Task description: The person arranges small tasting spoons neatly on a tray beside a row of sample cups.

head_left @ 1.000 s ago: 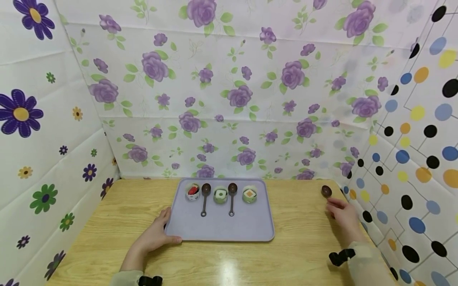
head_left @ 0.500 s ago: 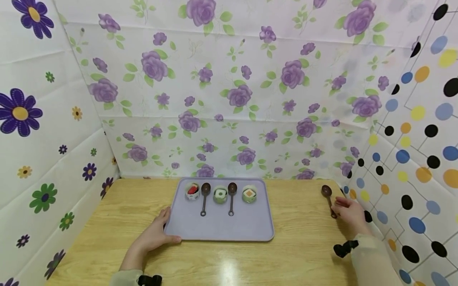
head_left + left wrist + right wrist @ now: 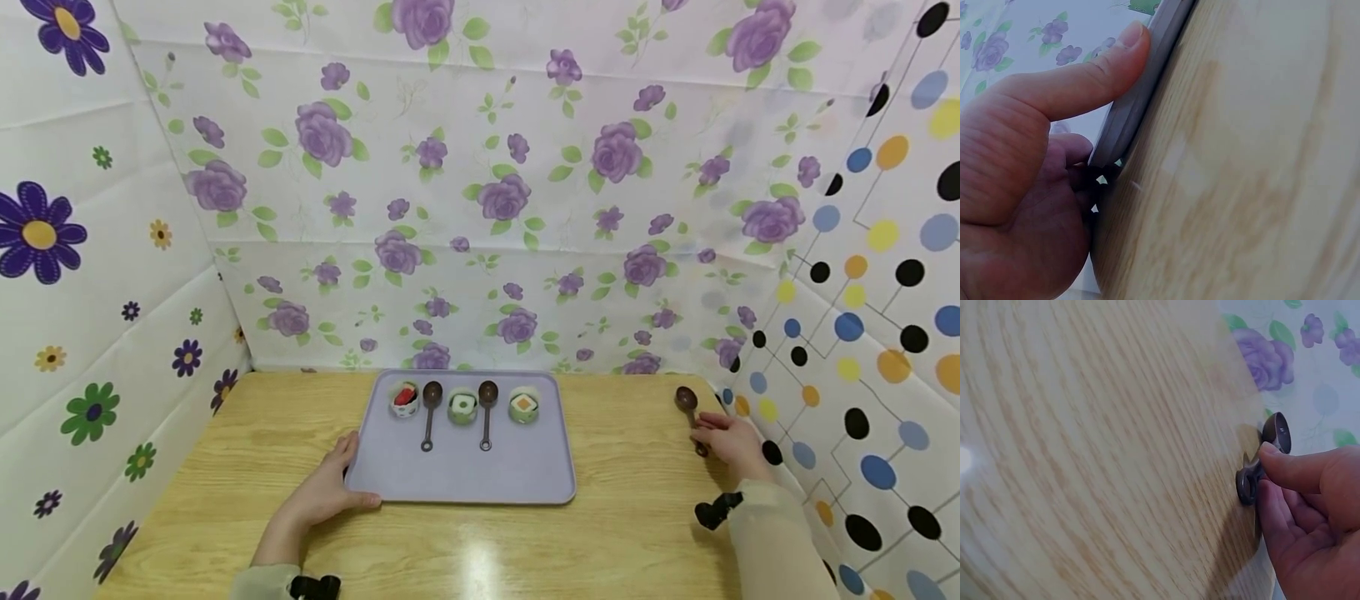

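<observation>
My left hand (image 3: 324, 490) holds the front left corner of a lilac tray (image 3: 465, 477). In the left wrist view the thumb lies along the tray's edge (image 3: 1147, 81), and the other fingers bend against its side, partly hidden. On the far right, my right hand (image 3: 731, 447) pinches the handle of a dark brown measuring spoon (image 3: 686, 399) near the table's right edge. The right wrist view shows thumb and fingers at that handle, between the ring end and the deep round bowl (image 3: 1277, 432). The spoon's bowl points to the back wall.
The tray carries two more brown measuring spoons (image 3: 432, 396) (image 3: 488, 395) between three small sushi-like pieces (image 3: 405, 398) (image 3: 462, 406) (image 3: 523, 404), in one row. Flowered cloth (image 3: 465, 208) walls the back, and dotted cloth (image 3: 862, 367) stands close beside my right hand.
My right hand has left the spoon's neck near the bowl, drawn back rightward, then come in again to pinch the handle lower down. The left hand and tray stay put.
</observation>
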A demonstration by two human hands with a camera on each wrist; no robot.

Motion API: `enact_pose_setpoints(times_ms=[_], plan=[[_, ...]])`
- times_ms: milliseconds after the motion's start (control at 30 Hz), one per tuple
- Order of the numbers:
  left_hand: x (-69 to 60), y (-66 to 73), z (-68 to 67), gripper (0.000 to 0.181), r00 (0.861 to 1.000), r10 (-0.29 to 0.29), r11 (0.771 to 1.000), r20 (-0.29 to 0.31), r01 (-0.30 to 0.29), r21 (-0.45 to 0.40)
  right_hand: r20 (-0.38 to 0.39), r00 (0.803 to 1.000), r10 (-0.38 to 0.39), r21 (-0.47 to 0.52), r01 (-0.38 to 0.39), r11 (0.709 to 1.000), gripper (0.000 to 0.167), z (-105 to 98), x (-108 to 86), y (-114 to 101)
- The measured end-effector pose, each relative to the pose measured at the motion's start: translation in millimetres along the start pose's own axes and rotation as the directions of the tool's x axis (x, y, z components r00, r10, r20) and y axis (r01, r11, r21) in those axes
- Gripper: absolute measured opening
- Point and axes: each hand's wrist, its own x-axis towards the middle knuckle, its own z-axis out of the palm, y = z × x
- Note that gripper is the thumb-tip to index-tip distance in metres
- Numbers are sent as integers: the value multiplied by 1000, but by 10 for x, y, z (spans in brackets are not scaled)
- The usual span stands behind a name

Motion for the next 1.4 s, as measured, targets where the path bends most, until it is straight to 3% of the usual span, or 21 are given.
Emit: enact_pose_setpoints(times_ms=[400,700,1133,1400], plan=[[0,30,-10,137,1000,10,1000,2,-10,-1,-36,999,-32,-92,29,995,56,18,-34,-80],[-8,18,-14,137,1000,1,1000,1,-1,-9,-63,995,-74,-270,55,961,48,34,-48,-102],[2,-7,-15,136,1000,1,1000,6,-1,-1,-65,994,-83,-309,59,949,42,73,-114,-174],[5,-20,3,138,1000,10,1000,-3,-10,-3,-54,998,-38,-312,19,950,41,61,-74,-138]])
